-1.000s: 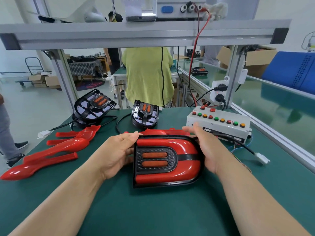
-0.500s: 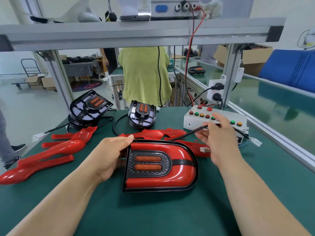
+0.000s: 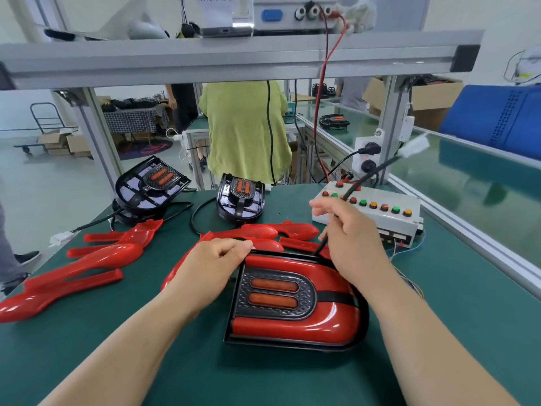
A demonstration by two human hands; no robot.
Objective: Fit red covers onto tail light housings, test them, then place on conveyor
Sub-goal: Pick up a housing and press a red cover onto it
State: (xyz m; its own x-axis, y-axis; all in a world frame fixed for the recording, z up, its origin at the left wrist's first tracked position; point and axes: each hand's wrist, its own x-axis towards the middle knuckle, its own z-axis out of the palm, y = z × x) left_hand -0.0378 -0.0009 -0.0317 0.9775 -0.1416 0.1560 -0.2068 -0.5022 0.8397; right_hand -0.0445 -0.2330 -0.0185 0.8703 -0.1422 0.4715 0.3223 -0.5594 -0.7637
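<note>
Right hand: off the tail light now; pinches the black cable and lifts it, so the white plug hangs high in the air at 1 o'clock.
Left hand: stays put, fingers curled over the light's edge at 10 o'clock.
Tail light: lies flat on the green table, right in front and closer than before, with its red cover on and both lamps dark.
Meaning: fitting looks done; testing seems next, with the plug likely going to the button box at 1 o'clock.
Around: loose red covers at 9 o'clock, more red covers at 12, two bare housings farther back at 11 and 12, the conveyor along 3 o'clock, a person in a green shirt far off at 12.
In the way: red covers just behind the light, right under the cable, could catch it; right arm crosses over the light's round end.
</note>
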